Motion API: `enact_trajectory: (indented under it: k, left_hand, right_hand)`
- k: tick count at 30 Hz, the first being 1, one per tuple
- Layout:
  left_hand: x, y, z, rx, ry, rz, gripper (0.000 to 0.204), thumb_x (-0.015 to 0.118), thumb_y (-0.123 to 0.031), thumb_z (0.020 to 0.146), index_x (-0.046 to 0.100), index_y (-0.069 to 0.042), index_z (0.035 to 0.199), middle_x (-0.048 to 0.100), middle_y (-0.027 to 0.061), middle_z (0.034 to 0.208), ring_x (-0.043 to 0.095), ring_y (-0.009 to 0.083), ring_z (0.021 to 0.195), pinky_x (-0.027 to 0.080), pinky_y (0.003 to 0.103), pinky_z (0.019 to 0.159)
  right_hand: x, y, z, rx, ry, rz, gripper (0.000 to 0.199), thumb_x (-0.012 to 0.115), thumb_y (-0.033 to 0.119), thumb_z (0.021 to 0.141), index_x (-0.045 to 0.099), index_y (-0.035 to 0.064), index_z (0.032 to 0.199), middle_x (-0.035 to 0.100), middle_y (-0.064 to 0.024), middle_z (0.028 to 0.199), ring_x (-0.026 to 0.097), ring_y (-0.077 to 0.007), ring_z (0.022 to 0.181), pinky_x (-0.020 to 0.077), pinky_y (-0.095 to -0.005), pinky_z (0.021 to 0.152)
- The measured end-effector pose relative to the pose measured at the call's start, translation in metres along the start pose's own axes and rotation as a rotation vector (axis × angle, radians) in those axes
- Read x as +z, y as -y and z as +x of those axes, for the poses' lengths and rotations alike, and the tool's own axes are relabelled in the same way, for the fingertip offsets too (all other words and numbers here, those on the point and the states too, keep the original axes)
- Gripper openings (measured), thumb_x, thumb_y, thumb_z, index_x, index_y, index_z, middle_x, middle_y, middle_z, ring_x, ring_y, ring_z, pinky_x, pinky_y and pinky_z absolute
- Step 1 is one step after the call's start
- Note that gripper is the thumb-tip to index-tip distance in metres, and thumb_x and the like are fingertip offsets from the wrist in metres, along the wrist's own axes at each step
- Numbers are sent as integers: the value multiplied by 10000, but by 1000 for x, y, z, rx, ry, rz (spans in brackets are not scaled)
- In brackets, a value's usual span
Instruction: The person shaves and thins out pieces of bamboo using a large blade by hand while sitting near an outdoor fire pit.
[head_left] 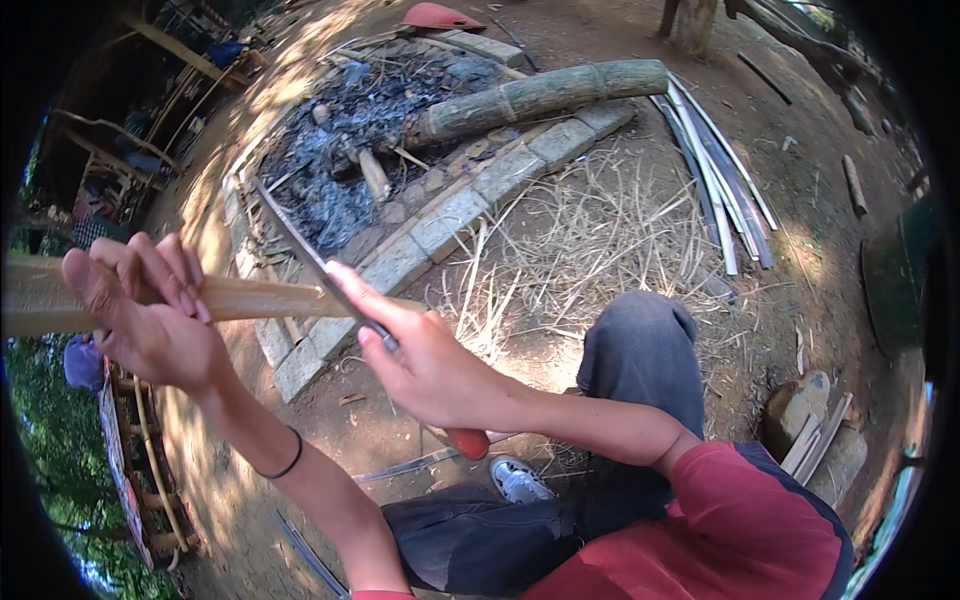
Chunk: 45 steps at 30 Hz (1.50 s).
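Note:
My left hand [165, 330] is closed around a long, pale length of split bamboo or wood [255, 300], which enters from the left edge. This piece narrows to the right and passes under my right hand. In my right hand [440, 370] is a knife [297, 238], gripped by its orange-red handle, whose end shows below the palm. Its long dark blade points to the far left and lies across the pale piece, to the right of my left hand. My right thumb and forefinger press near the base of the blade.
Ahead lies an ash-filled fire pit [345, 215] edged with stone blocks [440, 232], a thick log [540, 95] resting across it. Pale shavings [610, 225] litter the ground. Long strips [712, 170] lie at right, near a stone [795, 400] with split pieces. My bent knee [640, 345] is close.

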<state>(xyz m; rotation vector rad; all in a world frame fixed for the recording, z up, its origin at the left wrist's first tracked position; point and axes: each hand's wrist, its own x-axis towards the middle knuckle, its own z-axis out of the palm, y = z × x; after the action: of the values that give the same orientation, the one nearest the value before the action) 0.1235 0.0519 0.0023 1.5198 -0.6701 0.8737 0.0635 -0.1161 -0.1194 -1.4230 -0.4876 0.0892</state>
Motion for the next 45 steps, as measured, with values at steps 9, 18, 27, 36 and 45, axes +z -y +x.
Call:
enact_trajectory:
  k: [9,18,27,36,45]
  left_hand:
    - [2,4,-2,13,-360,98,251,418,-96,1032,548,56,1184,444,69,747,341,87,526,323,208,513]
    - [15,4,-6,-45,-329,59,329,469,-229,1047,464,-60,765,286,-10,657,223,63,468,195,228,423]
    - [22,-15,3,1,-316,86,456,454,-292,1054,340,-127,644,263,-32,520,211,48,375,192,222,374]
    - [18,-20,0,19,-373,117,460,435,-300,1060,353,-122,643,245,-59,520,211,23,370,188,219,360]
    - [15,-13,4,68,-326,137,522,473,-351,1041,326,-113,601,266,-30,470,249,51,363,214,232,342]
  right_hand:
    - [17,-39,-7,-15,-9,-166,684,396,65,965,98,165,1572,514,-209,601,510,-314,535,468,-455,730]
    - [19,-28,-3,241,81,-102,697,414,63,940,128,169,1567,563,-203,735,544,-346,666,451,-467,723]
    - [20,-19,0,147,87,-26,649,421,61,933,213,129,1545,602,-316,1117,646,-414,866,486,-449,825]
    - [21,-42,0,168,91,-122,618,413,81,955,236,127,1545,581,-235,1217,591,-168,753,494,-325,766]
    - [36,-69,-11,187,34,-142,618,421,28,940,270,115,1533,604,-228,1238,518,-120,593,490,-305,626]
